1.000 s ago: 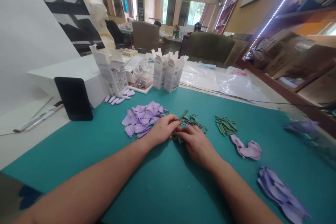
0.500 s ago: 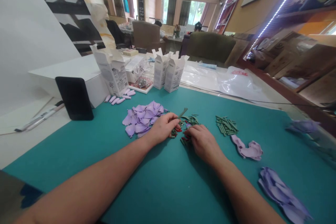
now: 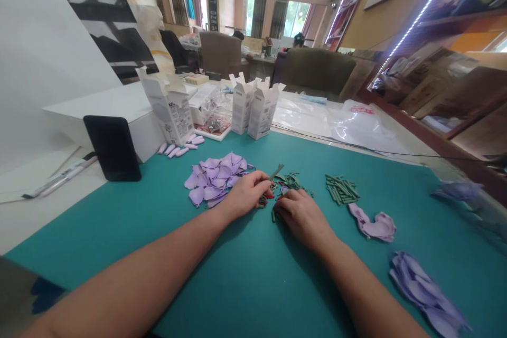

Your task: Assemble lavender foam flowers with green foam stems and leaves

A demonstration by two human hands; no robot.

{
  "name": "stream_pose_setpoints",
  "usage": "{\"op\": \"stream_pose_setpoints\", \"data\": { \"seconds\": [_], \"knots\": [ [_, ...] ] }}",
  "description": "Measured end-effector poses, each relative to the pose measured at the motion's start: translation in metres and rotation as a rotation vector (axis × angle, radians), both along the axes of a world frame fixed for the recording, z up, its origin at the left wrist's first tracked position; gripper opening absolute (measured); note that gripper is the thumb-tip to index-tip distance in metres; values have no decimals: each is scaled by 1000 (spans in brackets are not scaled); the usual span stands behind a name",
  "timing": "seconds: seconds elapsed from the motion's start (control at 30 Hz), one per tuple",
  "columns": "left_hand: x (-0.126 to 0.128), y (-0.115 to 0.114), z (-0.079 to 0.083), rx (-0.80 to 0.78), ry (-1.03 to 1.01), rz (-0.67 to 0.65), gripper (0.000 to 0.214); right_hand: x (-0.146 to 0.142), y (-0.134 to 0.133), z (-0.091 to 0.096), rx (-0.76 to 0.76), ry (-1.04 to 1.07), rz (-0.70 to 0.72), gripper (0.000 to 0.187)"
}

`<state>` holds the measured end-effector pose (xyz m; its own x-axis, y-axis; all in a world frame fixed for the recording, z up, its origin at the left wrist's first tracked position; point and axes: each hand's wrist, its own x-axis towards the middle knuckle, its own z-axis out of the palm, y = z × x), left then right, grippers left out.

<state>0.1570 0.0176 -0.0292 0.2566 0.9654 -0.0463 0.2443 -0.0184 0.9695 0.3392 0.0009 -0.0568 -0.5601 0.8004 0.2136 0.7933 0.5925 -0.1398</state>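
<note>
My left hand (image 3: 250,190) is closed, thumb against fingers, with a thin green stick (image 3: 277,170) jutting out past the fingertips. Just to its right, my right hand (image 3: 299,215) curls down over the table, its fingertips among small bits and largely hidden. Between and behind both hands lies a loose pile of small green pieces (image 3: 291,181) with some red bits (image 3: 269,195) in it. A heap of lilac petal-shaped pieces (image 3: 216,177) lies left of my left hand. Beyond my right hand is a stack of short green sticks (image 3: 342,189).
On the green mat (image 3: 237,274) lie a pale lilac curved piece (image 3: 374,226), layered purple petals (image 3: 428,293) and small pale lilac pieces (image 3: 178,149). A black tablet-like panel (image 3: 113,149) leans at left. White cartons (image 3: 263,112) stand at the back, beside plastic sheeting (image 3: 348,119).
My right hand has shifted slightly left over the small green and red pieces, covering more of them. My left hand and its green stick have hardly moved.
</note>
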Motion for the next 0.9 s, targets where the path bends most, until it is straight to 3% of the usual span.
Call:
{"op": "stream_pose_setpoints", "data": {
  "seconds": [0.67, 0.9],
  "knots": [
    [2, 0, -2, -15, -2, -15, 17, -13, -5, 0, 68, -110, -56, 18],
    [2, 0, -6, -13, -9, -40, 16, -16, -8, 4, 37, -111, -142, 16]
  ]
}}
